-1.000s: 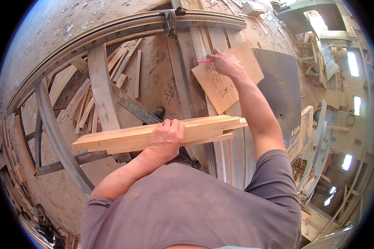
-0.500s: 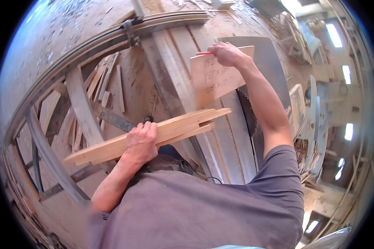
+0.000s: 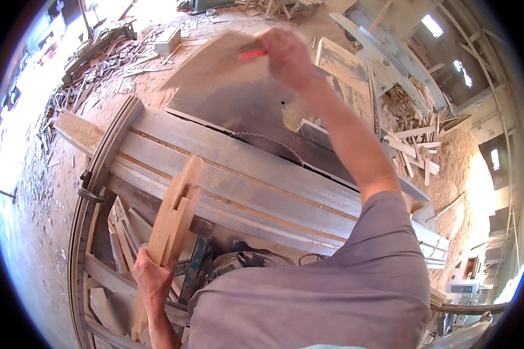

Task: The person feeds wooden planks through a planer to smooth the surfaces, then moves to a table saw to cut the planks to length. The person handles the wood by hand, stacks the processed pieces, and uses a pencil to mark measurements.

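My left hand (image 3: 153,272) is wrapped round a small bundle of pale wooden strips (image 3: 170,224), which stand up at a slant in front of the saw table. Their upper ends are notched or uneven and a little blurred. At the far side, my right hand (image 3: 286,55) grips a thin wooden board (image 3: 206,61) by its right end, together with a red pen-like stick (image 3: 252,55). Motion smears this hand and the board. Below them lies the table saw's metal top (image 3: 244,174), with the toothed blade (image 3: 273,145) showing in its slot.
A metal fence rail (image 3: 102,154) crosses the saw's left end. Offcuts (image 3: 119,232) lie under the frame beside my left hand. Scrap wood (image 3: 122,67) litters the floor at far left. More scraps (image 3: 413,145) and a sawdust heap (image 3: 466,180) lie at right.
My view has turned, so the saw table now runs across it. The board in my right hand has lifted off the table and tilted. The strips have swung from nearly level to steeply upright.
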### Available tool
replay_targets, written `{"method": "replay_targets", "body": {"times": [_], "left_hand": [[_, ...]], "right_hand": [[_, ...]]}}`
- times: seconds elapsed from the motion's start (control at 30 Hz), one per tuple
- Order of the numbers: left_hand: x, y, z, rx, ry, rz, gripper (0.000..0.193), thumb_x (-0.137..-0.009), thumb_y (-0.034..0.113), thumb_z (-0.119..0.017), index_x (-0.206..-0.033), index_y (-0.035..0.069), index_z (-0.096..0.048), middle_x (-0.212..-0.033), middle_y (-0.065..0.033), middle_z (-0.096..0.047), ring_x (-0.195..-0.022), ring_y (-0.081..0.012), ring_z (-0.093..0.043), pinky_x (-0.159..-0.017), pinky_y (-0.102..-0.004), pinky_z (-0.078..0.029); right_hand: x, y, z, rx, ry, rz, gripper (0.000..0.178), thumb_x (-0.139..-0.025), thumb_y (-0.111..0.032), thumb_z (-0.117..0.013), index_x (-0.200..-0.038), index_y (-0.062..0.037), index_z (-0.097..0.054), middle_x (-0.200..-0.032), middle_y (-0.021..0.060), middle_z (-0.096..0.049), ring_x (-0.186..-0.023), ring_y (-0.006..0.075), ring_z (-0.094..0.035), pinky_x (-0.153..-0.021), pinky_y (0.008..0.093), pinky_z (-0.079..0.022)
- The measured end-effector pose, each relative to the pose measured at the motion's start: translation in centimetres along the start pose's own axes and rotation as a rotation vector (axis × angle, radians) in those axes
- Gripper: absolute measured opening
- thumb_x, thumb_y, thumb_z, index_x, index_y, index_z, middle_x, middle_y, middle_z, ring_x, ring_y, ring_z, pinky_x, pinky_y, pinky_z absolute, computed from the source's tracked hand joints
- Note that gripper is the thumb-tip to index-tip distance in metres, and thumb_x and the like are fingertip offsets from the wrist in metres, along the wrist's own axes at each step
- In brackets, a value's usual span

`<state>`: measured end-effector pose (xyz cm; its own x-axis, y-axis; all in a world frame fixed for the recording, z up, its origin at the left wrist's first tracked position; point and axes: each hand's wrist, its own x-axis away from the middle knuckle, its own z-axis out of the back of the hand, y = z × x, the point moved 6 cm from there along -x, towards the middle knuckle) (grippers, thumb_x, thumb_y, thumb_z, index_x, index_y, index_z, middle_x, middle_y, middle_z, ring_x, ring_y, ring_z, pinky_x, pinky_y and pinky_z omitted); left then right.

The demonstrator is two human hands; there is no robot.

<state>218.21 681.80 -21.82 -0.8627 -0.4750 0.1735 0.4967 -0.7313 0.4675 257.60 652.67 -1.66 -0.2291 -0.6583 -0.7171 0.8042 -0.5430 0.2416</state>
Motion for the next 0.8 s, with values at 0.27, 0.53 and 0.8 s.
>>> {"method": "replay_targets", "body": {"times": [0.27, 0.53, 0.8], "left_hand": [[-4.7, 0.9, -2.5, -0.068, 0.078, -0.026, 0.049, -0.068, 0.027, -0.088, -0.098, 0.002, -0.058, -0.092, -0.0227, -0.067, -0.094, -0.0459, -0.065, -0.081, -0.0520, -0.051], [-5.9, 1.3, -3.8, -0.076, 0.075, -0.051, 0.052, -0.064, 0.027, -0.087, -0.099, 0.003, -0.057, -0.093, -0.0224, -0.066, -0.093, -0.0456, -0.064, -0.082, -0.0519, -0.051], [-5.6, 0.6, -4.0, -0.179, 0.067, -0.007, 0.054, -0.061, 0.023, -0.088, -0.100, 0.005, -0.055, -0.094, -0.0212, -0.068, -0.094, -0.0451, -0.066, -0.082, -0.0522, -0.052]], "right_hand": [[2.3, 13.5, 7.2, 0.362, -0.211, -0.103, 0.036, -0.084, 0.004, -0.056, -0.118, -0.0063, -0.064, -0.111, 0.0144, -0.069, -0.103, 0.0365, -0.067, -0.090, 0.0457, -0.055], [11.6, 28.7, 5.5, 0.494, -0.331, -0.368, 0.040, -0.089, 0.003, -0.055, -0.128, -0.0060, -0.063, -0.119, 0.0121, -0.069, -0.110, 0.0314, -0.068, -0.093, 0.0425, -0.056], [25.3, -8.5, -1.2, -0.595, -0.273, -0.414, 0.036, -0.073, 0.002, -0.074, -0.108, -0.0048, -0.068, -0.107, 0.0125, -0.071, -0.106, 0.0329, -0.066, -0.094, 0.0441, -0.051]]}}
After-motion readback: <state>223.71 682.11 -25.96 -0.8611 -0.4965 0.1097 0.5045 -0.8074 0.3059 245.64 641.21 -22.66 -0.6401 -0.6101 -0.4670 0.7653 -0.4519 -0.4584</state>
